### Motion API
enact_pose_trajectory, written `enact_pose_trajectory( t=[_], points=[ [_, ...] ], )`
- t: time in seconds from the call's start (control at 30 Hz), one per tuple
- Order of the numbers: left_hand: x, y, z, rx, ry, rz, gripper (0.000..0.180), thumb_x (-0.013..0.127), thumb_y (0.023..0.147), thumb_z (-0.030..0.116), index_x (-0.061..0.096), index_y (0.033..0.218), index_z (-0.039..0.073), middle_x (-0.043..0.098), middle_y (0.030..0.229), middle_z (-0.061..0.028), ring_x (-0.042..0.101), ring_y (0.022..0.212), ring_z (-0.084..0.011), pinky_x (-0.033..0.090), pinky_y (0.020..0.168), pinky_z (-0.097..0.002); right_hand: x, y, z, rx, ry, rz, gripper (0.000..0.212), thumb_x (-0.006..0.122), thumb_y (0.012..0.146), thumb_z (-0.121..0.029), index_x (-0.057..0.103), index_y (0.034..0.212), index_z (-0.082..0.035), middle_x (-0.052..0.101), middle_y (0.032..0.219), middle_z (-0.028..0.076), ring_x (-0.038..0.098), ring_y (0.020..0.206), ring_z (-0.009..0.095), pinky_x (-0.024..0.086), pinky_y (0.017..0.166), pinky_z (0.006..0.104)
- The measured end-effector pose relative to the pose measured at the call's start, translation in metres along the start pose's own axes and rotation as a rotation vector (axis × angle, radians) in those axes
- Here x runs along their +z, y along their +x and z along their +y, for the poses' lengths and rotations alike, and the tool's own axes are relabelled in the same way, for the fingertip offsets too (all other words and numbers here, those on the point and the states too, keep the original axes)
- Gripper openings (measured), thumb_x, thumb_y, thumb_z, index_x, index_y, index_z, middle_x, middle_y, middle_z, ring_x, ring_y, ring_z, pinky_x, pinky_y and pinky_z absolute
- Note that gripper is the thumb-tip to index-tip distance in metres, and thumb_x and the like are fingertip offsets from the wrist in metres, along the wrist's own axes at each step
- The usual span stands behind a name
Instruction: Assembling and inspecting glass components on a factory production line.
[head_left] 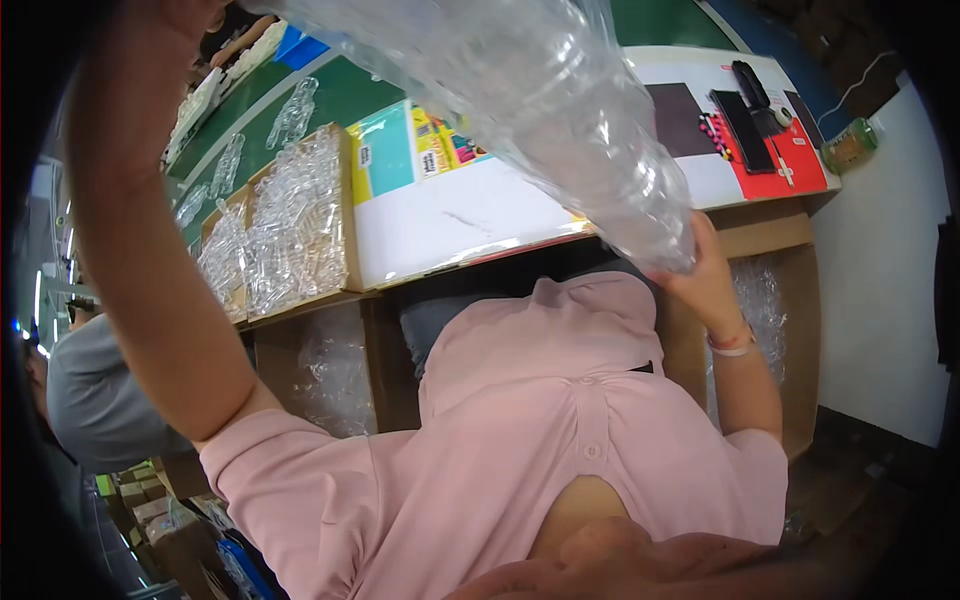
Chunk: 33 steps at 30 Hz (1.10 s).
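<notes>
A large clear plastic bag (560, 110) is stretched aslant in the air in front of me, bulging and wrinkled. What fills it looks transparent too; I cannot make out the pieces. At its lower right end, my right hand (702, 282) is closed round the gathered plastic. My left arm reaches up to the top left, where my left hand (185, 14) is at the bag's other end, its fingers mostly cut off by the picture's edge. Below the bag is a white tabletop (470, 215). Left of it stands a shallow cardboard box (352, 215) of clear plastic pieces (290, 220).
Loose clear moulded pieces (293, 112) lie on the green surface (350, 92) beyond the box. A phone (743, 130), dark clip-like item (750, 83) and beads (714, 136) lie at the right. A jar (850, 146) stands by the corner. Cardboard boxes (785, 400) flank my lap; another person (110, 395) sits left.
</notes>
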<state>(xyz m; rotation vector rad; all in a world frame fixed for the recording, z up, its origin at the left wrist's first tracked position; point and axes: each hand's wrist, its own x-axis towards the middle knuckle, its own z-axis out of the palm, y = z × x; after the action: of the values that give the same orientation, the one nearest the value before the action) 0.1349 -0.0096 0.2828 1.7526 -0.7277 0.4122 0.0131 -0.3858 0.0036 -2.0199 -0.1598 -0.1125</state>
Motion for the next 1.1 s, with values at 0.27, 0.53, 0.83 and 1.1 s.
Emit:
enact_pose_trajectory(
  t=[0.27,0.53,0.83,1.1],
  points=[
    [-0.057,-0.012,0.044,0.059,0.363,0.066,0.057,0.068,0.072,0.045,0.052,0.107,0.003,0.059,0.091,-0.0062,0.056,0.077,-0.0136,0.043,0.068,-0.0239,0.132,0.121,-0.048,-0.309,0.026,-0.238,0.072,0.077,0.061,-0.022,0.043,0.121,-0.002,0.048,0.117,0.016,0.047,0.109,0.030,0.035,0.095,0.0329],
    [-0.039,0.001,-0.012,0.153,0.227,0.225,0.063,0.078,0.066,0.029,0.046,0.111,-0.001,0.057,0.103,-0.0086,0.053,0.092,-0.0165,0.042,0.081,-0.0289,0.215,0.200,-0.064,-0.339,0.001,-0.603,0.082,0.075,0.062,-0.022,0.033,0.130,-0.003,0.051,0.118,0.018,0.049,0.109,0.030,0.036,0.096,0.0333],
    [-0.038,0.011,-0.054,0.153,0.267,0.302,0.078,0.082,0.060,0.035,0.039,0.114,0.000,0.058,0.102,-0.0126,0.056,0.095,-0.0204,0.044,0.084,-0.0308,0.107,0.267,-0.180,-0.448,0.492,-0.579,0.065,0.063,0.080,-0.025,0.031,0.133,-0.008,0.041,0.128,0.008,0.039,0.120,0.020,0.034,0.098,0.0311],
    [-0.026,-0.042,-0.084,0.164,0.424,0.296,0.128,0.087,0.049,0.017,-0.005,0.138,0.005,0.024,0.135,-0.0176,0.037,0.120,-0.0285,0.033,0.100,-0.0379,0.131,0.255,-0.335,-1.122,0.084,-0.052,0.066,0.066,0.079,-0.031,0.034,0.131,-0.006,0.047,0.121,0.009,0.050,0.106,0.014,0.040,0.090,0.0276]
  ],
)
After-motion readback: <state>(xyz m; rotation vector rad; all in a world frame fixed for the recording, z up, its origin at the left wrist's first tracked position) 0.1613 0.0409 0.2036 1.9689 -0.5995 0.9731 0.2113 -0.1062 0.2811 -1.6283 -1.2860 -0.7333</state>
